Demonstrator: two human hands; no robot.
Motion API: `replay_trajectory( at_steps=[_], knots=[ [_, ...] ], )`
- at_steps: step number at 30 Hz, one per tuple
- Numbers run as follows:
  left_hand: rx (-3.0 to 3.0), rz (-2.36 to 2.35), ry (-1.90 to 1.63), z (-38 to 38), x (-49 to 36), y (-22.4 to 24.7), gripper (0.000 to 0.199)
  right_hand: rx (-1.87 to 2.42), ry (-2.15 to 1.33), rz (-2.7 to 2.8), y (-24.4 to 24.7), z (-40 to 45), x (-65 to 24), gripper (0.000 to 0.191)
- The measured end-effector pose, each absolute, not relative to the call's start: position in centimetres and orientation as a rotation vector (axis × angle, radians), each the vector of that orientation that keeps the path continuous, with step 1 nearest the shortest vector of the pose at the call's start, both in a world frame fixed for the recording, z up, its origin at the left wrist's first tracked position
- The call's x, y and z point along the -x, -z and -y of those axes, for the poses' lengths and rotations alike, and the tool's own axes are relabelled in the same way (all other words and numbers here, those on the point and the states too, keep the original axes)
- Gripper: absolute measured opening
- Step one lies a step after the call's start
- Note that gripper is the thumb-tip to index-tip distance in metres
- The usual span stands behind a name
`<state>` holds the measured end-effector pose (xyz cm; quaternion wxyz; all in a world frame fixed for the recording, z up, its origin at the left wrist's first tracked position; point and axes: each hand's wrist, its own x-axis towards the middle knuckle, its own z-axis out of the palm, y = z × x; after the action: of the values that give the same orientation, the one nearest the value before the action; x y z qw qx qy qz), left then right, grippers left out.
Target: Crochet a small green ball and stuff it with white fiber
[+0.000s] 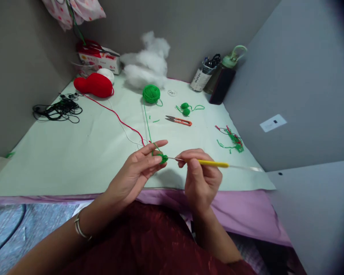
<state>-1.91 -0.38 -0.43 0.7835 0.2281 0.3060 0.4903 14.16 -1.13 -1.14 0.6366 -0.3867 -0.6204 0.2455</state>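
Between the thumb and fingers of my left hand (140, 168) is a small green crochet piece (163, 159). Green yarn runs over the left fingers from a green yarn ball (151, 94) farther back on the table. My right hand (201, 173) grips a crochet hook (213, 163) by its yellow handle. The hook's thin metal shaft points left, and its tip meets the green piece; the exact stitch is hidden. Beyond my hands lie orange-handled thread snips (179, 121) and two small green crocheted balls (185, 109) with yarn tails.
Red yarn (96, 84), white stuffing (147, 63) and a tissue-like box (100, 61) stand at the back. Tangled black cord (60, 109) lies left. A pen holder (202, 76), green-lidded bottle (229, 61) and dark phone (222, 86) are back right. Yarn scraps (233, 141) lie near the right wall.
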Motion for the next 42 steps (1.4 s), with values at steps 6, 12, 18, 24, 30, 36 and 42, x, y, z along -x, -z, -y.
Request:
replay_trajectory(
  at_steps=[6, 12, 18, 24, 30, 36, 42],
  knots=[
    [-0.651, -0.782, -1.174, 0.9, 1.0, 0.2, 0.041, 0.914, -0.577, 1.472, 1.4, 1.0, -13.5, 0.020],
    [-0.470, -0.689, -1.080, 0.4, 1.1, 0.8, 0.037, 0.866, -0.053, 1.789, 2.4, 1.3, -13.7, 0.033],
    [-0.492, -0.707, -1.127, 0.0, 1.7, 0.8, 0.033, 0.922, -0.607, 1.374, 1.6, 1.0, -13.8, 0.020],
    [-0.703, -0.804, -1.153, 0.9, 1.3, 0.4, 0.034, 0.917, -0.836, 1.273, 2.0, 0.6, -13.4, 0.014],
    [-0.738, -0.827, -1.141, 0.8, 1.5, 0.7, 0.032, 0.867, -1.023, 1.125, 1.7, 0.1, -13.8, 0.020],
    [-0.812, -0.847, -1.173, 1.0, 1.8, 0.7, 0.030, 0.868, -0.954, 1.208, 1.2, 0.7, -14.1, 0.021],
    [-0.908, -0.905, -1.234, 0.8, 1.7, 1.1, 0.026, 0.938, -0.565, 1.514, 1.2, 1.6, -14.2, 0.022]
  ],
)
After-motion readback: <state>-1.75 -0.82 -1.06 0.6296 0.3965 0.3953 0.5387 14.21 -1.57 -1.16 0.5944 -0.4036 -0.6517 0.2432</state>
